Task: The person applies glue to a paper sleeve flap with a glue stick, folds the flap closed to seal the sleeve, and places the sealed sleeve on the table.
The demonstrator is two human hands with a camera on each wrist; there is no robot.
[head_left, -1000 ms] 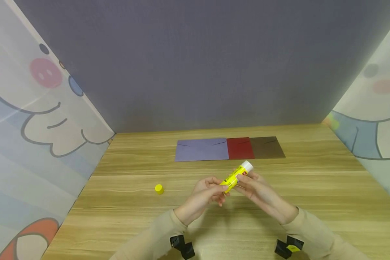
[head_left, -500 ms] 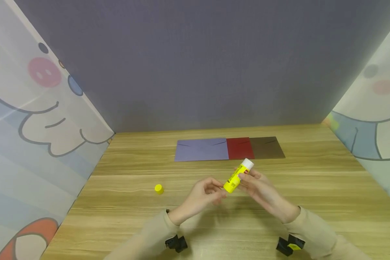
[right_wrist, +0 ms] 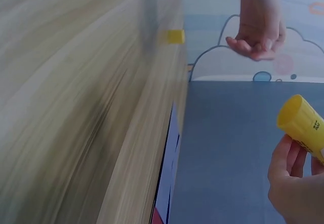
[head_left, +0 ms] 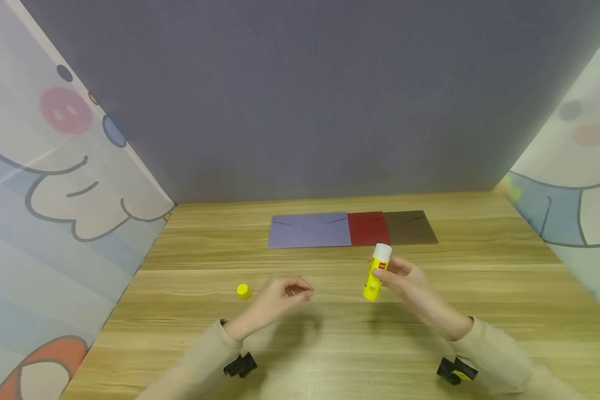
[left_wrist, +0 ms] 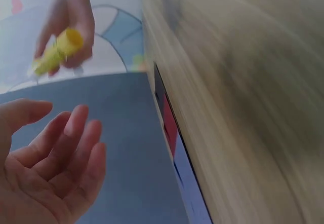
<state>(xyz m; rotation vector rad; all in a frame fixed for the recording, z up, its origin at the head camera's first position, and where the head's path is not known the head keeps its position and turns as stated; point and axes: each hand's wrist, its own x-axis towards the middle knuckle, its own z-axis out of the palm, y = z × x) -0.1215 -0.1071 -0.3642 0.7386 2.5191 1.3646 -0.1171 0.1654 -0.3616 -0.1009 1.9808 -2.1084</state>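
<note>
My right hand point(head_left: 415, 286) grips a yellow glue stick point(head_left: 374, 284) with a white upper end, held nearly upright above the table. In the right wrist view the lower end of the glue stick point(right_wrist: 304, 125) looks hollow. My left hand point(head_left: 275, 305) holds nothing; its fingers point(left_wrist: 76, 153) are loosely curled and apart from the thumb in the left wrist view. Just left of that hand, a small yellow cap point(head_left: 243, 291) rests on the table.
A lilac envelope point(head_left: 310, 230), a red envelope point(head_left: 368, 228) and a brown envelope point(head_left: 410, 228) lie in an overlapping row toward the back of the wooden table point(head_left: 190, 255). Behind rises a grey panel point(head_left: 300, 100); cartoon-printed sheets flank both sides.
My left hand has let go of the glue stick and moved left, toward the yellow cap. My right hand has kept the glue stick, moved slightly right and tilted it more upright.
</note>
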